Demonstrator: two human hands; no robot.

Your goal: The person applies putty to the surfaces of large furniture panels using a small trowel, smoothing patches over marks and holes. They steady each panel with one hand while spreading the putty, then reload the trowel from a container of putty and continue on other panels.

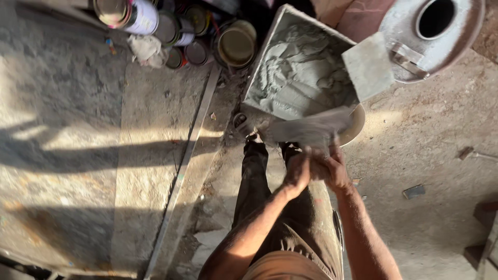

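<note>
Far up and to the left of our fingers [306,155] we see a cluster of round paint tins [181,31], lids dark or tan. The nearest-left tin [127,14] lies tilted, its white label [144,18] carrying red and dark patches.

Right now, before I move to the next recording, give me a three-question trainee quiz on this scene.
1. True or false: the square tray holds wet grey mortar.
2. The left hand and right hand are: A) far apart, B) close together at a smeared flat tool, C) inside a tin.
3. Fill in: the paint tins stand at the top ____ of the view, near a crumpled rag.

Key: 1 true; 2 B; 3 left.
</note>
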